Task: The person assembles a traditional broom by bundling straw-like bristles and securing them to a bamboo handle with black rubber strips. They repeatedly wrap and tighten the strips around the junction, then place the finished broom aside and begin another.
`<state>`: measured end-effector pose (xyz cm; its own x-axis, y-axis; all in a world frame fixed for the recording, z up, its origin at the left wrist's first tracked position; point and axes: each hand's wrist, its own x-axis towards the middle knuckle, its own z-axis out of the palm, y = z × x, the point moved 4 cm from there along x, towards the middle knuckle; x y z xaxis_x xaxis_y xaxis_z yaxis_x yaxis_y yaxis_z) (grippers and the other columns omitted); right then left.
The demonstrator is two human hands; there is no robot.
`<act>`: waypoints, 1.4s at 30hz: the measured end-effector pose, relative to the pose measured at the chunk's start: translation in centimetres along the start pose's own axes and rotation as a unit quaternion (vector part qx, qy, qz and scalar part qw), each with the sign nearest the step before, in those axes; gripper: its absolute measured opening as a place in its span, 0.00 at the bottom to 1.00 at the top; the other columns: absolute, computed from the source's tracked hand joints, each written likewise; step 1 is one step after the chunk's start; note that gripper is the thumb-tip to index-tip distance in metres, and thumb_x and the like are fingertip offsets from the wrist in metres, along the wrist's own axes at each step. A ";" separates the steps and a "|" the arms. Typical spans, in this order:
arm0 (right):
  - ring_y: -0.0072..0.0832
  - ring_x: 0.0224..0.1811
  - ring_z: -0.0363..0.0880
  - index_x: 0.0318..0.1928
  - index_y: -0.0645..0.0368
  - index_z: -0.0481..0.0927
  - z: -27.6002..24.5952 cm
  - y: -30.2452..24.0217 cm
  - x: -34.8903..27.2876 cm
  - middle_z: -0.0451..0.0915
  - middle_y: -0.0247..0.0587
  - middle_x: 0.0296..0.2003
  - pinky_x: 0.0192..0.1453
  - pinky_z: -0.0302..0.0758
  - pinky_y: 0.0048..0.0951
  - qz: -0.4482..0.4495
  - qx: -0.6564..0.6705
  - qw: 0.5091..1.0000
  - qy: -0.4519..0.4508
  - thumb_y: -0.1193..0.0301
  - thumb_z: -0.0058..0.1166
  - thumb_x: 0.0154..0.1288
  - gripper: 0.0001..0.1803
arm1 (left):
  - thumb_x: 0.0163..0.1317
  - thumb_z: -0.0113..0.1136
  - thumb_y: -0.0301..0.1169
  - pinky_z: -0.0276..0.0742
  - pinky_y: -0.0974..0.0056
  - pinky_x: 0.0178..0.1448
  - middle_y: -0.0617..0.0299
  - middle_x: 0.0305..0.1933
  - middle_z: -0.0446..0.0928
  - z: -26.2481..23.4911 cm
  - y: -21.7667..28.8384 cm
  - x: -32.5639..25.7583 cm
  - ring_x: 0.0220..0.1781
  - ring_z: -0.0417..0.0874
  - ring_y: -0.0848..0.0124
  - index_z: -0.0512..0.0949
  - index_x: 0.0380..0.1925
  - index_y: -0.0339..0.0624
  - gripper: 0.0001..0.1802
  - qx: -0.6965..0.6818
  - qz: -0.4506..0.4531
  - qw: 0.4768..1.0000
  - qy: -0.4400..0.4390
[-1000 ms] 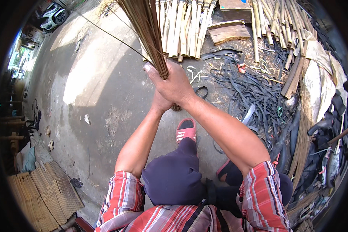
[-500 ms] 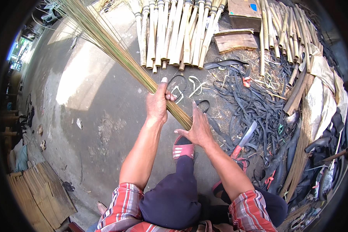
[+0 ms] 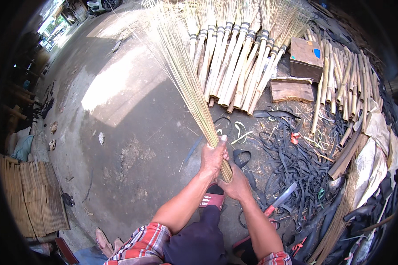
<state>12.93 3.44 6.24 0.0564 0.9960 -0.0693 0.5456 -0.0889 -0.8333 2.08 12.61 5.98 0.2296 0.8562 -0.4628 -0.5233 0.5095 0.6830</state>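
Observation:
A long bundle of thin, dry broom sticks (image 3: 193,99) slants from my hands up and away to the left, its fine ends fanning out. My left hand (image 3: 213,157) is closed around its lower part, thumb laid along the sticks. At the thick butt end, my right hand (image 3: 238,184) holds the bundle, thumb on one side and fingers on the other. The butt end sits just above my sandalled foot (image 3: 211,198). Beside my hands on the ground lie a black rubber strip (image 3: 242,157) and a pale looped strip (image 3: 240,134).
Several brooms with bamboo handles (image 3: 234,66) lie ahead, next to a cardboard box (image 3: 306,57), a wooden block (image 3: 292,90) and loose bamboo poles (image 3: 340,75). On the right are tangled black rubber strips (image 3: 292,163) and a red-handled knife (image 3: 281,199). Slatted bamboo (image 3: 35,198) lies at left.
The bundle has swung more upright, its fanned ends moving right. Both hands appear lower in view, and my right hand has closed on the butt end. The view has tilted up toward the brooms.

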 end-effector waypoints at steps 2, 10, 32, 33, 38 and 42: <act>0.59 0.47 0.88 0.59 0.68 0.78 0.7 0.9 0.2 0.87 0.57 0.40 0.53 0.83 0.49 0.119 0.053 0.987 -0.092 0.61 0.75 0.58 0.34 | 0.74 0.70 0.43 0.73 0.66 0.31 0.71 0.24 0.67 0.5 -0.1 -0.5 0.23 0.71 0.77 0.76 0.47 0.42 0.18 -0.005 -0.006 0.999 -0.054; 0.60 0.51 0.87 0.55 0.61 0.82 1.0 0.8 -0.3 0.87 0.63 0.45 0.54 0.82 0.47 0.133 -0.059 0.989 -0.024 0.63 0.68 0.63 0.23 | 0.74 0.70 0.41 0.74 0.68 0.27 0.69 0.25 0.70 -0.1 -1.1 -1.0 0.23 0.74 0.77 0.73 0.45 0.44 0.17 0.079 0.057 0.992 0.078; 0.38 0.60 0.85 0.77 0.67 0.65 -1.3 2.5 0.3 0.83 0.56 0.58 0.65 0.80 0.41 -0.059 0.103 0.981 -0.152 0.51 0.76 0.65 0.51 | 0.80 0.59 0.50 0.70 0.65 0.26 0.71 0.15 0.61 2.0 3.0 -2.2 0.15 0.65 0.77 0.67 0.22 0.50 0.27 0.040 0.070 0.987 -0.137; 0.44 0.73 0.75 0.82 0.67 0.55 -1.5 3.5 0.5 0.75 0.62 0.69 0.77 0.70 0.45 0.003 0.160 0.975 -0.156 0.47 0.75 0.64 0.60 | 0.80 0.60 0.48 0.70 0.64 0.25 0.71 0.15 0.62 1.7 3.7 -1.9 0.15 0.65 0.76 0.68 0.23 0.49 0.26 0.076 0.117 0.984 -0.108; 0.27 0.47 0.87 0.74 0.66 0.69 -4.7 10.0 0.7 0.87 0.48 0.50 0.58 0.82 0.31 0.169 0.217 0.961 0.005 0.59 0.55 0.84 0.30 | 0.77 0.65 0.47 0.70 0.66 0.27 0.69 0.17 0.67 -1.1 4.5 -0.1 0.18 0.69 0.77 0.69 0.26 0.48 0.24 0.193 0.289 0.937 0.023; 0.24 0.40 0.86 0.71 0.66 0.73 -6.5 14.0 0.1 0.88 0.45 0.46 0.50 0.81 0.27 0.195 0.254 0.944 0.074 0.62 0.51 0.85 0.25 | 0.78 0.64 0.46 0.69 0.67 0.28 0.68 0.19 0.70 -5.2 -0.7 2.2 0.23 0.73 0.77 0.70 0.29 0.46 0.22 0.345 0.212 0.898 0.174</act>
<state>26.01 2.28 -1.87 0.3077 0.8727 -0.3791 -0.0112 -0.3951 -0.9186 -1.29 13.69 1.53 -0.2030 0.9683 -0.1457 0.1565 0.1789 0.9713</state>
